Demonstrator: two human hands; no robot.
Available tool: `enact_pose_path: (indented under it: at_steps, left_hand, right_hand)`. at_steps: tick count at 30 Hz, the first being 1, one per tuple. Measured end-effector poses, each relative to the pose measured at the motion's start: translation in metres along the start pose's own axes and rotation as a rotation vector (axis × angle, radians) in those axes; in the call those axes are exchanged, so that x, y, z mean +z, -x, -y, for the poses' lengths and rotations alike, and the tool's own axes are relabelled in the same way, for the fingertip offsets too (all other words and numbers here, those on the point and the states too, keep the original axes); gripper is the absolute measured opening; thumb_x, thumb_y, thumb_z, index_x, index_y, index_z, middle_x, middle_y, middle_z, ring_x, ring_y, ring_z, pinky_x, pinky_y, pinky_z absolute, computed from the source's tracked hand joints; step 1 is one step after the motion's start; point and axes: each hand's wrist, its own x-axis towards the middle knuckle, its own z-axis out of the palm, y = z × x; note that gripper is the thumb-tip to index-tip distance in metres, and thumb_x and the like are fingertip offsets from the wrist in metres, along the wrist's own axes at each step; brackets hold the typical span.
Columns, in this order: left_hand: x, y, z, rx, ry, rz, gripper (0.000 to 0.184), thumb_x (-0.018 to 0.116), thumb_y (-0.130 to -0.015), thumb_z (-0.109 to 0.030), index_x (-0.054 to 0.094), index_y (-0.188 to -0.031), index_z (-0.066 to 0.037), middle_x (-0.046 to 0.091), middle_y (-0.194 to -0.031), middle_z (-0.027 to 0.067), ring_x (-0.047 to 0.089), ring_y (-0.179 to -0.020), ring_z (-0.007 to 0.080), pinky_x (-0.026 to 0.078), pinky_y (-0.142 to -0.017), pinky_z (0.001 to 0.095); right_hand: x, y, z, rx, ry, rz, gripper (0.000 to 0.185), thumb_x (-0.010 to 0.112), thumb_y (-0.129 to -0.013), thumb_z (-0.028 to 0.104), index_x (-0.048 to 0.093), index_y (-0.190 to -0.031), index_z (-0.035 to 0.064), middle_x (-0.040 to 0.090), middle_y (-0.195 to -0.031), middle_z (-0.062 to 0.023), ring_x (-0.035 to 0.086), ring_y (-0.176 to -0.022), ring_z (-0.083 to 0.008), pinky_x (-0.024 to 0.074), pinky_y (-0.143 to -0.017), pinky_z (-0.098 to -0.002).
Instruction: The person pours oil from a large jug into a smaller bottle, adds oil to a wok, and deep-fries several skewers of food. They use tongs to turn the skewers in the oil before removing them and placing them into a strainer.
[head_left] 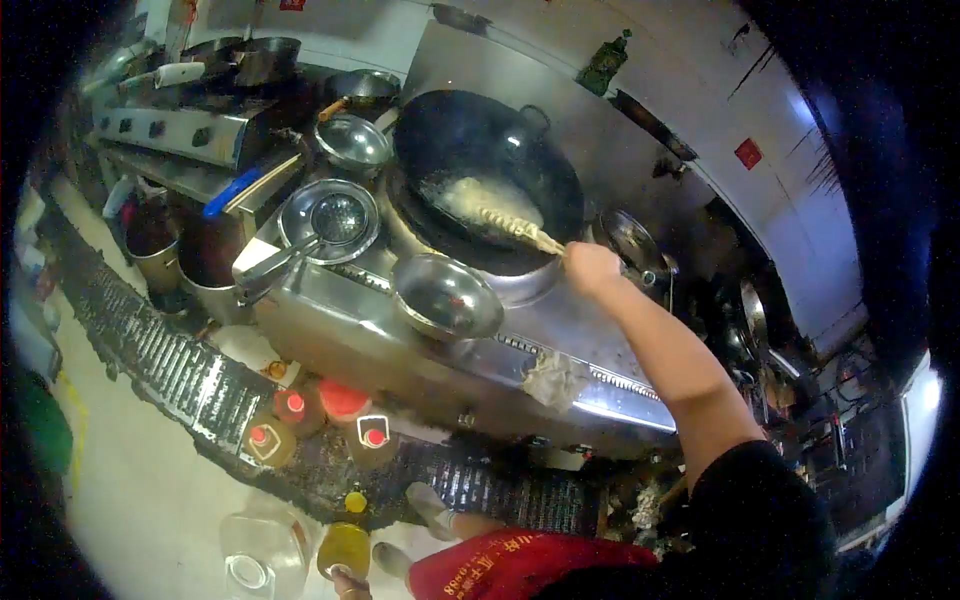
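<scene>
My right hand (592, 268) is closed around the end of a pale wooden skewer (549, 243). A ridged, spiral-looking pale food piece (508, 222) sits on the skewer, its far end in foaming oil (470, 200). That oil lies in a large black wok (480, 130) on the range. Only part of my left hand (350, 586) shows, at the bottom edge, beside a yellow oil jug (345, 548). Whether it touches the jug, and how its fingers are closed, I cannot tell.
A steel bowl (447, 297) and a strainer (342, 218) in a basin stand left of the wok. A rag (553, 378) lies on the counter edge. Red-capped jugs (375, 440) and a clear plastic container (262, 545) stand on the floor. A lidded pot (628, 240) is at right.
</scene>
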Motion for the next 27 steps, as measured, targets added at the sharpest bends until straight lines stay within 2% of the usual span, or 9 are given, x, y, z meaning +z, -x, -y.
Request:
enact_pose_path:
  at_steps: [4, 5, 8, 9, 11, 13, 19, 22, 27]
  left_hand:
    - [0.013, 0.044, -0.018, -0.007, -0.102, 0.033, 0.063, 0.058, -0.075, -0.045, 0.035, -0.122, -0.010, 0.044, -0.115, 0.0079, 0.044, -0.104, 0.0238, 0.039, -0.084, 0.0392]
    - [0.015, 0.057, -0.021, -0.001, -0.123, 0.050, 0.069, 0.059, -0.074, -0.048, 0.033, -0.125, -0.010, 0.042, -0.120, 0.0082, 0.042, -0.109, 0.0243, 0.038, -0.090, 0.0402]
    - [-0.008, 0.075, -0.016, 0.112, -0.157, 0.111, 0.062, 0.051, -0.081, -0.049, 0.035, -0.125, -0.009, 0.045, -0.119, 0.0093, 0.044, -0.108, 0.0256, 0.040, -0.092, 0.0399]
    - [0.011, 0.103, -0.020, 0.078, -0.108, -0.075, 0.060, 0.052, -0.080, -0.049, 0.039, -0.122, -0.009, 0.046, -0.117, 0.0095, 0.045, -0.106, 0.0257, 0.041, -0.090, 0.0397]
    - [0.012, 0.120, -0.029, -0.030, -0.150, -0.117, 0.053, 0.053, -0.083, -0.040, 0.039, -0.122, -0.007, 0.044, -0.119, 0.0105, 0.044, -0.106, 0.0243, 0.041, -0.089, 0.0355]
    - [0.038, 0.129, -0.030, -0.030, -0.239, -0.116, 0.052, 0.053, -0.083, -0.039, 0.039, -0.122, -0.007, 0.044, -0.119, 0.0106, 0.045, -0.105, 0.0242, 0.042, -0.089, 0.0353]
    - [0.159, 0.149, -0.022, -0.013, -0.524, 0.013, 0.049, 0.052, -0.083, -0.035, 0.040, -0.121, -0.006, 0.045, -0.117, 0.0110, 0.046, -0.103, 0.0236, 0.042, -0.087, 0.0345]
    - [0.231, 0.151, 0.004, -0.007, -0.701, 0.124, 0.048, 0.052, -0.084, -0.034, 0.040, -0.121, -0.006, 0.046, -0.116, 0.0112, 0.046, -0.102, 0.0233, 0.043, -0.086, 0.0341]
    - [0.338, 0.166, 0.036, 0.008, -1.067, 0.324, 0.046, 0.052, -0.084, -0.031, 0.041, -0.120, -0.005, 0.047, -0.115, 0.0115, 0.047, -0.100, 0.0229, 0.043, -0.084, 0.0335]
  right_hand:
    - [0.026, -0.009, -0.044, 0.037, -0.489, -0.021, 0.021, 0.049, -0.081, 0.021, 0.062, -0.092, 0.0075, 0.062, -0.091, -0.0169, 0.059, -0.082, -0.0343, 0.0456, -0.069, -0.0435]
    - [0.036, -0.006, -0.051, -0.015, -0.622, -0.077, 0.025, 0.049, -0.082, 0.026, 0.062, -0.090, 0.0060, 0.060, -0.073, -0.0127, 0.057, -0.063, -0.0252, 0.0445, -0.057, -0.0384]
    - [0.032, 0.015, -0.038, 0.260, -1.298, 0.139, 0.024, 0.047, -0.084, 0.026, 0.061, -0.092, 0.0079, 0.050, -0.061, -0.0031, 0.045, -0.050, -0.0131, 0.0362, -0.043, -0.0291]
    - [0.029, 0.018, -0.033, 0.276, -1.363, 0.122, 0.024, 0.047, -0.085, 0.027, 0.060, -0.092, 0.0086, 0.048, -0.061, -0.0013, 0.042, -0.049, -0.0116, 0.0343, -0.043, -0.0275]
    - [0.021, 0.023, -0.025, 0.311, -1.488, 0.080, 0.024, 0.047, -0.086, 0.029, 0.058, -0.093, 0.0098, 0.043, -0.061, 0.0021, 0.037, -0.047, -0.0086, 0.0304, -0.041, -0.0243]
    - [0.025, 0.017, -0.026, 0.293, -1.497, -0.092, 0.022, 0.046, -0.087, 0.022, 0.060, -0.090, 0.0059, 0.046, -0.060, 0.0000, 0.040, -0.050, -0.0115, 0.0329, -0.040, -0.0283]
    - [-0.001, 0.023, -0.064, 0.394, -1.864, 0.003, 0.023, 0.045, -0.087, 0.023, 0.061, -0.095, 0.0072, 0.042, -0.058, 0.0012, 0.036, -0.045, -0.0102, 0.0293, -0.037, -0.0259]
    - [-0.008, 0.034, -0.115, 0.415, -2.038, -0.025, 0.021, 0.045, -0.088, 0.025, 0.055, -0.096, 0.0079, 0.035, -0.055, 0.0049, 0.028, -0.040, -0.0053, 0.0219, -0.034, -0.0213]
    - [0.010, 0.079, -0.271, 0.465, -1.840, -0.348, 0.022, 0.045, -0.088, 0.025, 0.056, -0.095, 0.0076, 0.037, -0.056, 0.0039, 0.030, -0.043, -0.0071, 0.0251, -0.037, -0.0227]
